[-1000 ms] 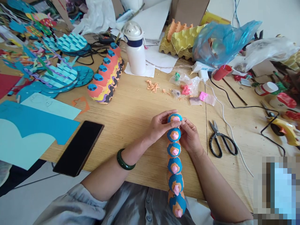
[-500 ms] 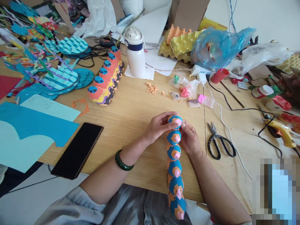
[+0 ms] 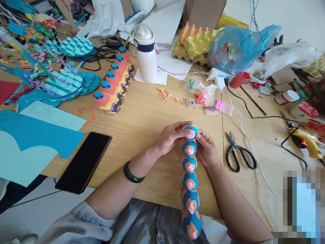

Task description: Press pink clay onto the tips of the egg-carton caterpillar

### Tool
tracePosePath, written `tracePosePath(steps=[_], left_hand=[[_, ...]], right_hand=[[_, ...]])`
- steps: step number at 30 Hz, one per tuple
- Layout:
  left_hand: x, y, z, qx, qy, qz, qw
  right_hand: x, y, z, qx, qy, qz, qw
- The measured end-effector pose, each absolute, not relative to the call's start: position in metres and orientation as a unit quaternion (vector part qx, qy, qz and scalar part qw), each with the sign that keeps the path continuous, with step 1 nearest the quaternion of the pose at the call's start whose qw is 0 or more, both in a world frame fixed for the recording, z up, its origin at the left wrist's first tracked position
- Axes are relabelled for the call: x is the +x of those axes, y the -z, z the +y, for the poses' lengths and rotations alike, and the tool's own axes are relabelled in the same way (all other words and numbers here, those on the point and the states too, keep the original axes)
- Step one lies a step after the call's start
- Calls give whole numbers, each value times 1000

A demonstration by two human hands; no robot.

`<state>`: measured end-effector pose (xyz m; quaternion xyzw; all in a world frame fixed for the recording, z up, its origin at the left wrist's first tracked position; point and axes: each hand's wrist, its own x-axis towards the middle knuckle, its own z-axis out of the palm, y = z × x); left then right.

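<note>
A long strip of several bumps (image 3: pixel 190 165), orange with blue rings and pink tips, runs from the desk toward my lap. My left hand (image 3: pixel 170 138) grips its far end from the left, the thumb lying across the pink tip of the farthest bump. On the other side, my right hand (image 3: pixel 207 147) pinches the right edge of that same bump with thumb and forefinger. A second strip (image 3: pixel 114 81), painted red, yellow, purple and black with blue spots, stands on the desk further back to the left.
A black phone (image 3: pixel 83 162) and blue paper (image 3: pixel 40 132) lie left. Black scissors (image 3: pixel 236 150) rest right of my right hand, near a white cable (image 3: pixel 241 123). A white bottle (image 3: pixel 146 57), orange scraps (image 3: pixel 164 94) and a yellow glue gun (image 3: pixel 308 142) are further out.
The strip has turned slightly, so its blue rings and pink tips face more upward and left. Both hands keep their hold at its far end. The view has shifted a little.
</note>
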<state>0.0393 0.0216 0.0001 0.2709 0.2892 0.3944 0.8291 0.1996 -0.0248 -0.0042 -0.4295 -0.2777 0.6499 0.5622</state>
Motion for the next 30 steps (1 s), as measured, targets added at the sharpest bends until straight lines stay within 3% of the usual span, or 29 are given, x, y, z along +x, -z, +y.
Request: tracePosePath(steps=[30], left_hand=[[41, -5, 16, 264, -384, 286, 837]], right_hand=[[192, 8, -28, -457, -599, -324, 572]])
